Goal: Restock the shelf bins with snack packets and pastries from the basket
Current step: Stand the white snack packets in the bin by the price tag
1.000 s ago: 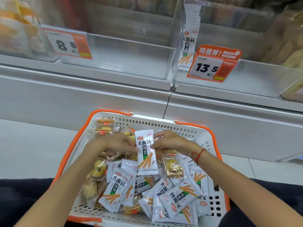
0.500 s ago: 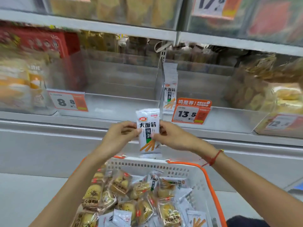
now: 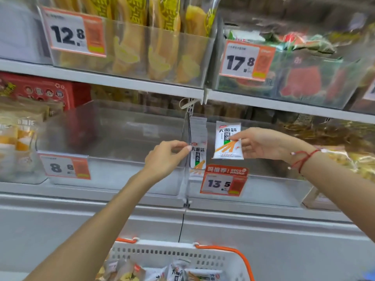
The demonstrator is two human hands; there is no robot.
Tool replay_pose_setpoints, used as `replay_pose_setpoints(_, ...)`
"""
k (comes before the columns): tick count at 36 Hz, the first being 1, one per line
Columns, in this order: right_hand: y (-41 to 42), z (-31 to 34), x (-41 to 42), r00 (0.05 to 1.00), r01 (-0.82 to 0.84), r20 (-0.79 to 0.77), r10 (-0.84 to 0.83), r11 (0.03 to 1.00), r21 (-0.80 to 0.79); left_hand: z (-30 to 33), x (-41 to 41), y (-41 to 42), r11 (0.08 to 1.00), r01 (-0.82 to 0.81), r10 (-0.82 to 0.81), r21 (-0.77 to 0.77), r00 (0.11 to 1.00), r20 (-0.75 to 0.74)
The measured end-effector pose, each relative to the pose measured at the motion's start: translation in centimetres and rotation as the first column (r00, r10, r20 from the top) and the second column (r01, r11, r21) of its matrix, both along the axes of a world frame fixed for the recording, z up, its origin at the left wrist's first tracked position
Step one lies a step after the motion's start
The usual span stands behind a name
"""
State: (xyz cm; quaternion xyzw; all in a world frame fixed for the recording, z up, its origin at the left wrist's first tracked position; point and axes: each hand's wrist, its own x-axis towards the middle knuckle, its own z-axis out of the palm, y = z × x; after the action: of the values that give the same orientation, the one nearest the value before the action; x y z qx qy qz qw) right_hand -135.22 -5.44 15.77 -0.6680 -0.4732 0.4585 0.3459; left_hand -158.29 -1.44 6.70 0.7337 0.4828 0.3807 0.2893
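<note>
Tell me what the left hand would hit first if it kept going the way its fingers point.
Probably the white packet standing at the clear divider; the left hand fingertips look almost on it, though depth is unclear.

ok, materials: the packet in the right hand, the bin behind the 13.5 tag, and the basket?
Packet: looks like glossy printed plastic film, white, crimped at its bottom edge.
Bin: clear rigid plastic, probably acrylic; the shelf shows through its front wall.
Basket: matte white moulded plastic with rows of slots, orange handles.
The right hand pinches the packet.

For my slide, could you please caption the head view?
Right hand holds a snack packet at the clear bin.
</note>
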Motion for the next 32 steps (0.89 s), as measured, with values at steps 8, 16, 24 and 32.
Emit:
replay_pose_setpoints(8, 6.1, -4.8, -0.7, 0.953, -0.186, 0.216, 0.212, 0.973, -0.136, -0.3, -0.4, 0.5, 0.998, 0.052, -0.05, -0.038, 0.998, 0.049)
replay_pose_setpoints(16, 8.2, -7.4, -1.6, 0.64, -0.321, 0.699, 0.319, 0.938, -0.134, -0.1, -0.3, 0.4, 0.996, 0.077, -0.074, -0.049, 0.995, 0.061)
replay_pose_setpoints(24, 9.5, -7.3, -2.2, 0.687, -0.346, 0.58, 0.437, 0.899, -0.268, -0.5, -0.3, 0.7, 0.998, 0.047, -0.045, -0.051, 0.998, 0.04)
replay_pose_setpoints(32, 10.6, -7.7, -2.1, 0.803, -0.298, 0.498, 0.328, 0.944, -0.142, -0.4, -0.2, 0.4, 1.0, -0.019, 0.018, -0.021, 0.999, -0.046)
